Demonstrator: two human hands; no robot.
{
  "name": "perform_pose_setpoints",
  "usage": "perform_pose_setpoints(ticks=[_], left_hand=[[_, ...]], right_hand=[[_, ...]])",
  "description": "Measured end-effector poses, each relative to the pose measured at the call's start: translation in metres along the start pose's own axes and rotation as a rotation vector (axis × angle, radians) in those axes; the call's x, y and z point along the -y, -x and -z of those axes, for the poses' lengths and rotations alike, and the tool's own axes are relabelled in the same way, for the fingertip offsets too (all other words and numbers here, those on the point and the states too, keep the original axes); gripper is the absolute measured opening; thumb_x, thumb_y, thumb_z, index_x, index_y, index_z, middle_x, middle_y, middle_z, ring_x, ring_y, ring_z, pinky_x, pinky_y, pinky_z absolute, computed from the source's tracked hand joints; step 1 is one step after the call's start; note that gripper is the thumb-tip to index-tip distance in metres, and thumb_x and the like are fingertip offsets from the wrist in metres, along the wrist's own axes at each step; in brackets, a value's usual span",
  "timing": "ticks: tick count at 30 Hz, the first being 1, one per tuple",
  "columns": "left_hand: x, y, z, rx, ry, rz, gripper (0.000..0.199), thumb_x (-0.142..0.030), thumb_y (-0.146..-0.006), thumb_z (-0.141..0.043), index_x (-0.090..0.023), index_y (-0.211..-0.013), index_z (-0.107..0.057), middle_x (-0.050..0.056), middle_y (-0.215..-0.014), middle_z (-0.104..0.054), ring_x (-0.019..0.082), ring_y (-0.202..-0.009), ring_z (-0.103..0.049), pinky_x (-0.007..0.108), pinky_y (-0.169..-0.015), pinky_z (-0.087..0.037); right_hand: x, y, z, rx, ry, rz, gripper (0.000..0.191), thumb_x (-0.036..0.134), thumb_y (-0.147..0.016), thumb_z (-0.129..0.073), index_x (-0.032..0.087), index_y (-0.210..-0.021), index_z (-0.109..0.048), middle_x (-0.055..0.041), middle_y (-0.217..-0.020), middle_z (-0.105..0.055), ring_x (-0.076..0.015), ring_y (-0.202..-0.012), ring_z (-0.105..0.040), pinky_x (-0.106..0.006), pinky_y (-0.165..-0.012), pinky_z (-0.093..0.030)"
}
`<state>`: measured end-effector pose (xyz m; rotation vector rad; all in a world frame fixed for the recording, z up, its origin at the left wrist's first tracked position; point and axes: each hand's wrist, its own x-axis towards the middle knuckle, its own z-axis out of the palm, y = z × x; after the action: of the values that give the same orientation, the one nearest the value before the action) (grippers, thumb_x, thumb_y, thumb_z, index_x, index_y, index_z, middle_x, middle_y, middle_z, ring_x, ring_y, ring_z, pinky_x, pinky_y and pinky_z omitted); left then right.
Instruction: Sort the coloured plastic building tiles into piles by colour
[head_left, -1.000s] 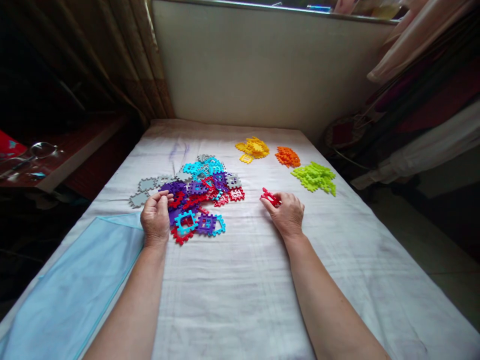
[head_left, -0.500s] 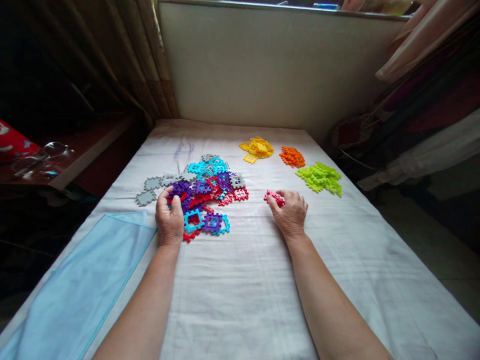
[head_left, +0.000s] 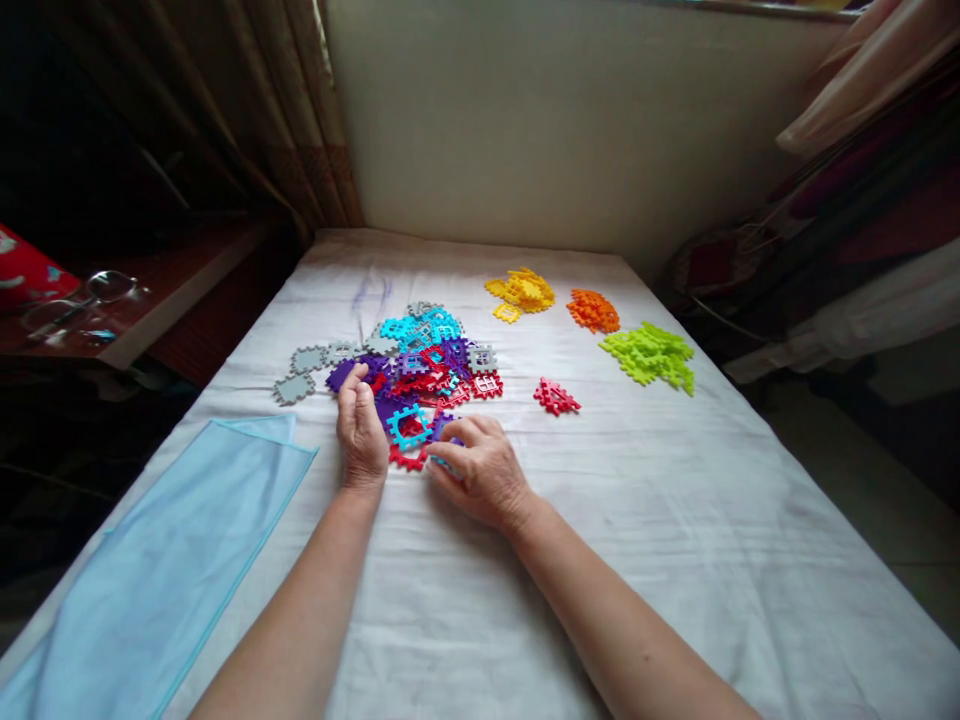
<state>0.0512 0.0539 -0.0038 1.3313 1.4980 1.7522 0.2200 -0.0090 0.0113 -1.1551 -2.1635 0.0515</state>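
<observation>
A mixed pile of flat plastic interlocking tiles with notched edges, in purple, red, blue and grey, lies on the cloth-covered table. My left hand (head_left: pixel 362 428) rests on its side at the pile's left edge, fingers loosely curved, with no tile visible in it. Over the front right of the pile, my right hand (head_left: pixel 481 468) reaches with bent, parted fingers above a purple tile (head_left: pixel 446 425) and a blue one partly hidden under them. Beside it lies a blue frame-shaped tile (head_left: pixel 409 428). A small heap of red tiles (head_left: pixel 556 397) sits apart to the right.
Farther back are separate heaps of yellow tiles (head_left: pixel 523 291), orange tiles (head_left: pixel 593 311) and lime green tiles (head_left: pixel 649 355). Several grey tiles (head_left: pixel 294 388) lie at the pile's left. A light blue cloth (head_left: pixel 180 550) covers the table's left side. Glasses (head_left: pixel 111 287) stand on a side shelf.
My right hand has let go of red tiles at the small red heap and moved left and nearer, to the mixed pile. My left hand stays at the pile's left edge.
</observation>
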Motion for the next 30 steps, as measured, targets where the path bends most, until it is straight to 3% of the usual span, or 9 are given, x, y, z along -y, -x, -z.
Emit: perform_pose_setpoints(ticks=[4, 6, 9, 13, 18, 25, 30], left_hand=[[0.001, -0.004, 0.001, -0.053, -0.062, -0.028, 0.044, -0.05, -0.098, -0.038, -0.019, -0.118, -0.061, 0.009, -0.125, -0.064, 0.018, -0.118, -0.058, 0.031, -0.105, -0.041], [0.003, -0.005, 0.002, -0.072, -0.071, -0.03, 0.042, -0.049, -0.098, -0.038, -0.019, -0.116, -0.062, 0.009, -0.123, -0.065, 0.018, -0.115, -0.059, 0.031, -0.103, -0.042], [0.004, -0.008, 0.004, -0.088, -0.081, -0.024, 0.039, -0.046, -0.098, -0.04, -0.02, -0.114, -0.063, 0.007, -0.119, -0.067, 0.018, -0.112, -0.059, 0.03, -0.102, -0.043], [0.003, -0.01, 0.006, -0.091, -0.073, -0.022, 0.037, -0.044, -0.097, -0.041, -0.019, -0.113, -0.063, 0.008, -0.117, -0.067, 0.018, -0.112, -0.059, 0.032, -0.103, -0.042], [0.002, -0.009, 0.006, -0.035, -0.09, -0.013, 0.038, -0.045, -0.096, -0.043, -0.017, -0.114, -0.063, 0.009, -0.117, -0.067, 0.02, -0.11, -0.06, 0.033, -0.1, -0.044], [0.012, -0.011, 0.004, 0.011, -0.087, -0.03, 0.033, -0.04, -0.092, -0.05, -0.019, -0.115, -0.063, 0.008, -0.12, -0.067, 0.02, -0.115, -0.06, 0.034, -0.105, -0.043], [0.017, -0.012, 0.005, 0.06, -0.206, -0.097, 0.034, -0.038, -0.085, -0.06, -0.021, -0.115, -0.064, 0.008, -0.123, -0.066, 0.024, -0.124, -0.055, 0.04, -0.113, -0.036]], right_hand=[[0.015, 0.0, -0.008, 0.109, 0.038, -0.02, 0.022, 0.036, -0.087, -0.064, 0.029, -0.106, -0.072, -0.0089, -0.126, -0.061, -0.0268, -0.115, -0.051, -0.043, -0.096, -0.039], [0.016, 0.0, -0.012, 0.117, 0.048, -0.046, 0.021, 0.036, -0.086, -0.065, 0.028, -0.104, -0.072, -0.0105, -0.141, -0.053, -0.0298, -0.128, -0.044, -0.046, -0.102, -0.036], [0.013, 0.002, -0.016, 0.112, 0.037, -0.07, 0.014, 0.034, -0.087, -0.065, 0.025, -0.096, -0.072, -0.01, -0.147, -0.049, -0.029, -0.135, -0.039, -0.046, -0.107, -0.034], [0.011, 0.003, -0.017, 0.076, 0.002, -0.02, 0.012, 0.03, -0.09, -0.06, 0.023, -0.096, -0.069, -0.0095, -0.143, -0.054, -0.026, -0.137, -0.04, -0.044, -0.109, -0.033], [0.01, 0.002, -0.012, -0.073, -0.117, -0.028, 0.016, 0.026, -0.094, -0.053, 0.021, -0.094, -0.068, -0.0101, -0.137, -0.059, -0.0235, -0.135, -0.043, -0.041, -0.11, -0.035], [-0.005, -0.001, -0.009, -0.255, -0.208, -0.26, 0.022, 0.028, -0.096, -0.048, 0.023, -0.092, -0.069, -0.0097, -0.124, -0.066, -0.0215, -0.121, -0.055, -0.041, -0.105, -0.043], [-0.042, -0.001, 0.012, -0.412, -0.215, -0.472, 0.03, 0.038, -0.096, -0.044, 0.022, -0.091, -0.068, -0.0077, -0.091, -0.07, -0.0207, -0.092, -0.064, -0.035, -0.087, -0.051]])
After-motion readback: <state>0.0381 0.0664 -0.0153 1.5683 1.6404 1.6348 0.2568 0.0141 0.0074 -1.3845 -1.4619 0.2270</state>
